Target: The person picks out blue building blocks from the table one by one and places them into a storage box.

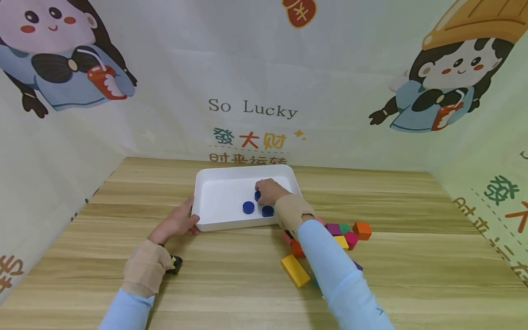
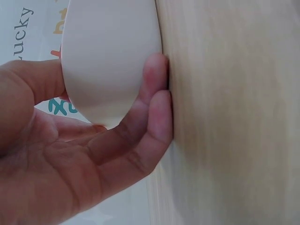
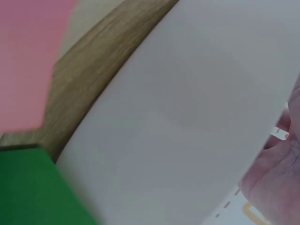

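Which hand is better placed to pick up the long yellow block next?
Likely the right hand, once it releases the blue disc: its forearm passes beside the yellow block, while the left hand holds the tray.

I had a table (image 1: 416,256) in pale wood grain, browner streaks running side to side. Behind it I saw a whitish backdrop (image 1: 173,101), faintly creased, printed "So Lucky" (image 1: 253,108) over teal, red and yellow characters (image 1: 249,139); a brown line below was cut off at the table's far edge. Left cartoon figure (image 1: 57,94): blue clothes, black bow, red cup. Right cartoon figure (image 1: 418,119): similar, orange hat. Red emblem (image 1: 301,13) top centre. Printed side walls left (image 1: 49,183) and right, the right one greenish. Light looked soft, shadows faint.
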Demonstrator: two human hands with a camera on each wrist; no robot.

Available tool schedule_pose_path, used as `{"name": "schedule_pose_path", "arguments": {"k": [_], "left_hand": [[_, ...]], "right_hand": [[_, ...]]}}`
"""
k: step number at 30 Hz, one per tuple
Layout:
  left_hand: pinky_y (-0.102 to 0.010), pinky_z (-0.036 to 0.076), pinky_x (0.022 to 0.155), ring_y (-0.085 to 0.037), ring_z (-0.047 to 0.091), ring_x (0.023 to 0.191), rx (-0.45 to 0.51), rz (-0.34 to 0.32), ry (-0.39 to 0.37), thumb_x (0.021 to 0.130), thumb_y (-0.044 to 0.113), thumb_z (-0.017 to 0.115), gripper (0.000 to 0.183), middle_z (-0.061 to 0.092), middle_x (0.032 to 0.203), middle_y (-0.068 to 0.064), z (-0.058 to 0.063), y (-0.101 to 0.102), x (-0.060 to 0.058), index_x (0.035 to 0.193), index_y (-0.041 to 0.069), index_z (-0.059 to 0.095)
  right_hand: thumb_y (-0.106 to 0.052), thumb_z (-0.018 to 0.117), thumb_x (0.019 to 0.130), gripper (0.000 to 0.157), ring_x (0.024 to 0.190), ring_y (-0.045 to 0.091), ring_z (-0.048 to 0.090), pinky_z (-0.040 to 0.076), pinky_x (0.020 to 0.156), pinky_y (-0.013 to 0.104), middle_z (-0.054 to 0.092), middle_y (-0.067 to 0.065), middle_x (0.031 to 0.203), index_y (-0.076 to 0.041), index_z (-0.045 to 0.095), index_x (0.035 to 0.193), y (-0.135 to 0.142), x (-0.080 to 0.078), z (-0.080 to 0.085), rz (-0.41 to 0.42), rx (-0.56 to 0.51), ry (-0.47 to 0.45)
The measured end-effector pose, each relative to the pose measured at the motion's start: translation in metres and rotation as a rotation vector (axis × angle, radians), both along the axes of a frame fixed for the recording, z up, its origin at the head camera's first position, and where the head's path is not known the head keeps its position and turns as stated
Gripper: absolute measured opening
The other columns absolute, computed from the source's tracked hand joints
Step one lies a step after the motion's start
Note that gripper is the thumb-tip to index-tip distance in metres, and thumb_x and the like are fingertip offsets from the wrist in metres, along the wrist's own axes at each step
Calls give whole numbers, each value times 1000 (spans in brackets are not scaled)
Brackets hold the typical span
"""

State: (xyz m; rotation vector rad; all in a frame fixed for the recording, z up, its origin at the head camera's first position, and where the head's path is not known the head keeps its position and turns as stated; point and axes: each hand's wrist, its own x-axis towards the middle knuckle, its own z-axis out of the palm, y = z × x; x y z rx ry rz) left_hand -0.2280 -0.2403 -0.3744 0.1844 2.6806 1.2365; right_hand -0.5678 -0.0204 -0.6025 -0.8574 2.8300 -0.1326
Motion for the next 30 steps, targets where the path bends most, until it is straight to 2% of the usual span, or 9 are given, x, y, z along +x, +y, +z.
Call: {"name": "schedule_pose_path", "arguments": {"k": [6,9,15,18,19,22,25,26,30], "left_hand": [[-30,53,51,-17,59,55,-1,-5,-5,85,-5,39,45,52,90,-29,0,0,1,126,-12,22],[-30,53,52,-17,58,56,1,-6,-8,85,-5,39,46,52,91,-30,1,1,1,127,-12,20],[-31,53,53,-18,59,56,-6,-9,-9,86,-5,39,46,51,92,-31,3,0,2,127,-12,19],[-31,53,53,-17,58,56,-2,-12,-8,86,-5,39,46,51,91,-31,3,0,2,127,-12,20],[-31,53,53,-17,58,56,-2,-13,-7,86,-5,39,46,52,91,-30,2,0,2,127,-12,20],[-31,53,52,-17,58,55,-2,-13,-9,85,-5,39,46,52,91,-30,2,0,2,127,-12,20],[-31,53,53,-18,58,56,-8,-13,-12,86,-5,40,46,52,91,-30,3,0,2,127,-12,20],[-31,53,53,-18,58,56,-7,-11,-15,86,-5,40,47,52,92,-30,3,0,2,128,-12,20],[-31,53,53,-18,58,56,-8,-13,-14,86,-5,39,47,53,90,-29,4,0,3,127,-12,20]], "right_hand": [[-18,67,76,44,92,18,50,44,84,30,57,6,109,-6,53,116,1,147,155,-39,10,-70],[-13,64,79,45,99,18,49,41,92,29,55,8,115,-4,50,120,0,192,207,-73,34,-131],[-20,69,74,45,95,17,51,43,85,25,57,7,108,-6,53,115,4,181,202,18,14,-49],[-18,64,78,44,99,17,50,42,89,26,56,8,111,-5,52,118,4,196,219,3,49,-43],[-20,65,77,44,98,18,50,43,88,27,57,7,110,-6,52,118,6,188,210,25,33,-22],[-17,61,81,43,106,20,49,40,95,28,55,9,116,-5,50,121,10,214,238,6,41,-43],[-18,62,80,44,110,23,49,39,97,30,54,12,117,-3,51,120,18,220,247,25,2,-41],[-17,60,82,43,111,24,48,38,98,31,53,14,119,-1,50,121,19,237,263,15,5,-43],[-36,65,78,49,100,23,52,43,88,30,57,12,108,-5,54,114,30,196,223,81,-62,33]]}}
